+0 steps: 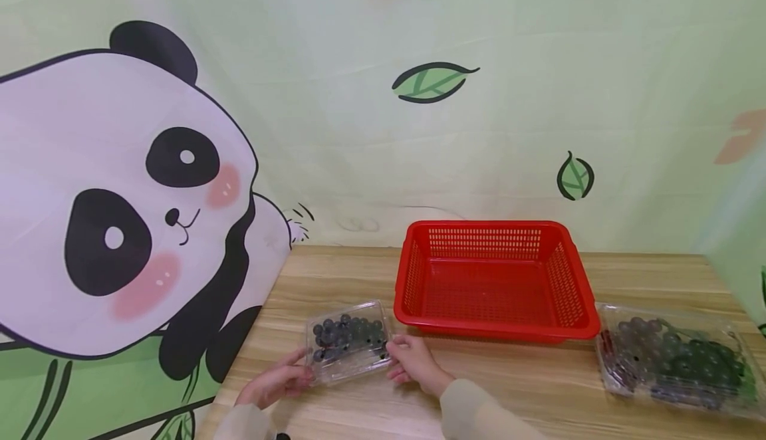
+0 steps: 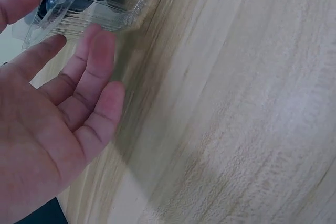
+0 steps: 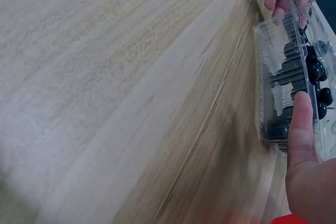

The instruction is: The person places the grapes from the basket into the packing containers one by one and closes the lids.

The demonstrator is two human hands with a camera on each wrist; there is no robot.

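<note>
A small clear plastic box with dark grapes in it is between my two hands, close over the wooden table. My left hand holds its left end; in the left wrist view the thumb and a fingertip are at the clear rim, while the other fingers are loosely bent below it. At the opposite end, my right hand pinches the right edge. The right wrist view shows the right thumb along the box's side, with dark grapes behind the ribbed plastic.
A red perforated basket stands at the back of the wooden table, with no contents visible. Right of it lies a larger clear box full of reddish and dark grapes. A panda-printed cloth hangs behind the table.
</note>
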